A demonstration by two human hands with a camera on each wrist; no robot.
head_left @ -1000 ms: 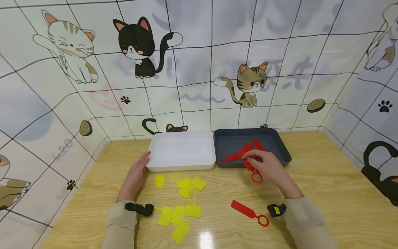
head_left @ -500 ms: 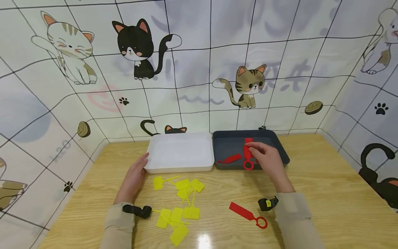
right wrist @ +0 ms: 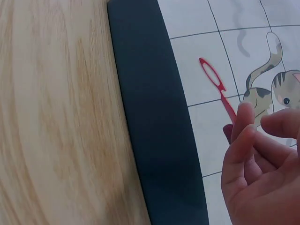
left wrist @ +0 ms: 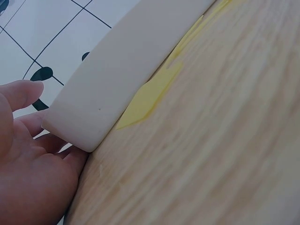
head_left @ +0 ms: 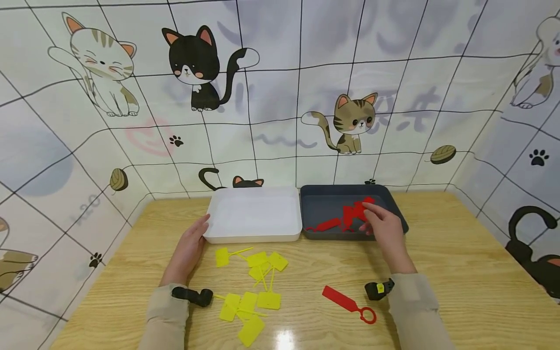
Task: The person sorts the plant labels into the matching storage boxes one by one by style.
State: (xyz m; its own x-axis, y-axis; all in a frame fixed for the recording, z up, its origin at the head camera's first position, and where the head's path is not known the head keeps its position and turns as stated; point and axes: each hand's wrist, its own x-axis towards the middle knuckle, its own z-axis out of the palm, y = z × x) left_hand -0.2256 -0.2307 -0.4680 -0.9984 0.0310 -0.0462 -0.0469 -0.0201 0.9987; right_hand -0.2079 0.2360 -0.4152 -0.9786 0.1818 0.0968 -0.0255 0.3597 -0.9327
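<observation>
"Red tags [head_left: 348,215] lie partly one over another in the dark tray [head_left: 323,204]. Which step do you see?"

"I judge that the red ones are being gathered there, and this step is near its end. One loose red tag [head_left: 339,297] lies on the tabletop [head_left: 302,272], in front of the dark tray and apart from it."

"And how are the hands?"

"The right hand [head_left: 384,228] is over the dark tray, its fingers loosely bent. Thumb and fingertip are apart, with nothing visible between them. In the right wrist view, a red loop shows just beyond the fingers; whether they touch it, I cannot tell. The left hand [head_left: 191,243] has its fingers extended against the side of the white tray [head_left: 253,238], touching but not grasping."

"What does the next move call for?"

"Probably a pinch on the flat part of the loose red tag. The yellow tags [head_left: 269,300], near the white tray, would need more care, because their stems cross."
</observation>
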